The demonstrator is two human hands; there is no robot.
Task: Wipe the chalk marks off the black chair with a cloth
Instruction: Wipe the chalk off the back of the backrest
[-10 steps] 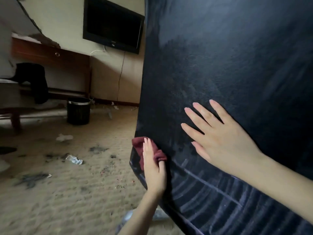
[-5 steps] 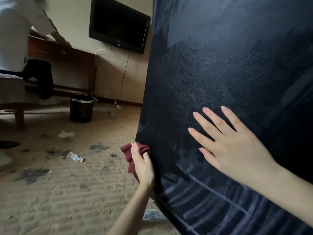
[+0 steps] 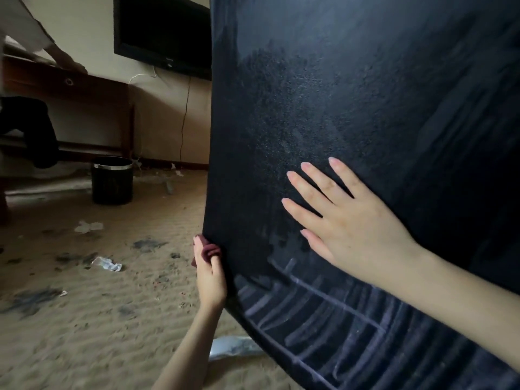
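Note:
The black chair (image 3: pixel 351 94) fills the right of the head view, its broad dark surface close to me. White chalk marks (image 3: pixel 318 313), long lines crossed by curved strokes, cover its lower part; the upper part looks smeared. My right hand (image 3: pixel 346 223) lies flat on the chair with fingers spread. My left hand (image 3: pixel 209 273) presses a dark red cloth (image 3: pixel 206 249) against the chair's left edge; most of the cloth is hidden behind the fingers.
Tan carpet (image 3: pixel 98 319) with dark stains and scraps of litter spreads to the left. A black waste bin (image 3: pixel 112 180) stands by a wooden desk (image 3: pixel 73 88). A wall television (image 3: pixel 163 32) hangs behind. Another person's sleeve (image 3: pixel 25 26) is at top left. A plastic wrapper (image 3: pixel 233 347) lies under the chair.
My left hand has slid the cloth leftward from the chair's face to its left edge, so less cloth shows. My right hand stays flat on the chair.

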